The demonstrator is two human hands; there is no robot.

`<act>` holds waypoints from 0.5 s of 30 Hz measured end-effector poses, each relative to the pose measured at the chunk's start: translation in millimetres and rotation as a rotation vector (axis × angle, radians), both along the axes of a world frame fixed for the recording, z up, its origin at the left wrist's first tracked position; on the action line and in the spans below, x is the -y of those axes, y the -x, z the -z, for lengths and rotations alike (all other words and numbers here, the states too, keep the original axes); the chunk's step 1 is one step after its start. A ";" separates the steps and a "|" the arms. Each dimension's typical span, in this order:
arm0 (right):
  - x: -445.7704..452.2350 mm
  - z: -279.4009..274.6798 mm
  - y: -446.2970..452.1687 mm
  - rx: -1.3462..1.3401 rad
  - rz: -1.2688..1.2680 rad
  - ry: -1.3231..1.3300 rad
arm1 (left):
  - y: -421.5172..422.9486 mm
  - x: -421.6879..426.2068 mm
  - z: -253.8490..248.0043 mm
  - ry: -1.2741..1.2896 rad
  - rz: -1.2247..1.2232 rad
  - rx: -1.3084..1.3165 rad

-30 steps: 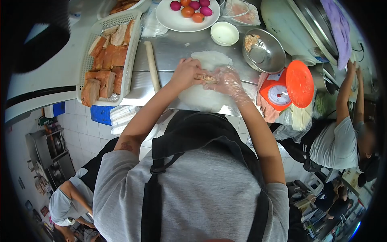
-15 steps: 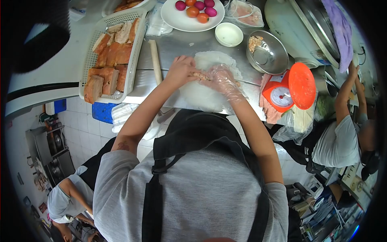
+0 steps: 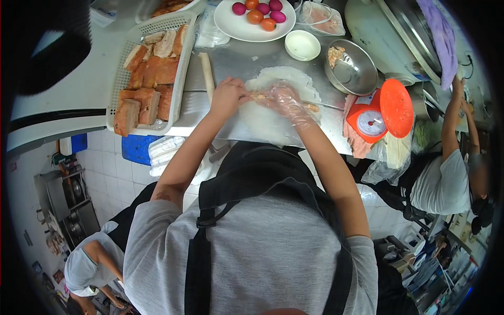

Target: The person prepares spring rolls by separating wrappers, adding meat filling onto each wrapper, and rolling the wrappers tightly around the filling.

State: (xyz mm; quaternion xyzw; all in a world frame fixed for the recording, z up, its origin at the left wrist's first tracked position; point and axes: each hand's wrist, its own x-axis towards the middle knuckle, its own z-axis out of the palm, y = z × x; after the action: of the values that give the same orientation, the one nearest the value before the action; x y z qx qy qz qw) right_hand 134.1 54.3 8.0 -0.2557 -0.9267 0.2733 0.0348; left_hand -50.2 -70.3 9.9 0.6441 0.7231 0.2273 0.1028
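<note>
A thin whitish round sheet [image 3: 262, 124] lies on the steel counter in front of me, with a strip of chunky chopped filling [image 3: 259, 97] across it. My bare left hand [image 3: 229, 95] has its fingers closed at the strip's left end. Inside a clear plastic glove, my right hand [image 3: 287, 100] curls over the middle of the strip, hiding that part. More filling shows past the right hand's outer side. A pale rolling pin [image 3: 207, 74] lies beside my left hand. A steel bowl [image 3: 363, 73] holding some chopped filling stands beyond my right hand.
Left stands a white basket [image 3: 181, 79] of roasted meat blocks. A plate [image 3: 223, 21] of red and purple eggs or fruit and a white bowl [image 3: 302, 46] are at the back. Right are an orange scale [image 3: 369, 124] and a cloth [image 3: 357, 146]. Other people [image 3: 438, 181] work nearby.
The whole view has shifted slightly. Both hands stay at the strip of filling on the sheet, with small finger movements; more filling shows beside the right hand.
</note>
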 end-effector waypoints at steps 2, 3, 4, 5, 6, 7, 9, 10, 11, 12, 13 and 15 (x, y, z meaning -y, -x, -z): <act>2.2 4.5 2.8 -0.039 -0.022 -0.062 | 1.0 1.7 3.0 -0.019 0.003 -0.002; 4.4 -0.6 3.7 -0.026 -0.001 -0.018 | 0.6 3.2 3.3 -0.035 -0.010 -0.008; 6.3 -6.7 3.7 -0.015 0.019 0.025 | -0.2 5.3 3.9 -0.050 -0.025 -0.014; 7.8 -11.3 5.3 -0.004 0.039 0.069 | -0.2 7.3 4.2 -0.065 -0.040 -0.022; 8.1 -8.3 6.9 -0.035 0.042 0.023 | 0.1 9.3 5.4 -0.068 -0.062 -0.009; 9.3 -4.5 7.9 -0.065 0.046 -0.022 | -0.5 11.5 6.7 -0.070 -0.082 0.005; 12.2 -2.5 10.6 -0.101 0.041 -0.059 | -2.6 12.5 6.9 -0.083 -0.090 0.014; 13.0 -4.8 13.4 -0.109 0.028 -0.052 | -3.6 12.1 5.1 -0.096 -0.079 0.006; 14.1 -7.1 16.8 -0.117 0.013 -0.044 | -4.0 12.3 2.9 -0.108 -0.071 -0.003; 15.1 -7.5 19.5 -0.115 0.016 -0.033 | -3.9 12.5 2.8 -0.097 -0.061 -0.015; 15.8 -8.3 22.1 -0.112 0.019 -0.023 | -3.4 12.2 2.4 -0.087 -0.051 -0.026; 16.0 -10.1 23.8 -0.144 0.023 -0.031 | -0.5 13.6 -0.3 -0.067 -0.033 -0.023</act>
State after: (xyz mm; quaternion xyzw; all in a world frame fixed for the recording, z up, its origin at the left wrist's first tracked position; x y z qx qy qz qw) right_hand 110.2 38.3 18.0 -0.2455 -0.9228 0.2762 0.1087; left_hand -49.7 -83.9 10.2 0.6375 0.7269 0.2459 0.0689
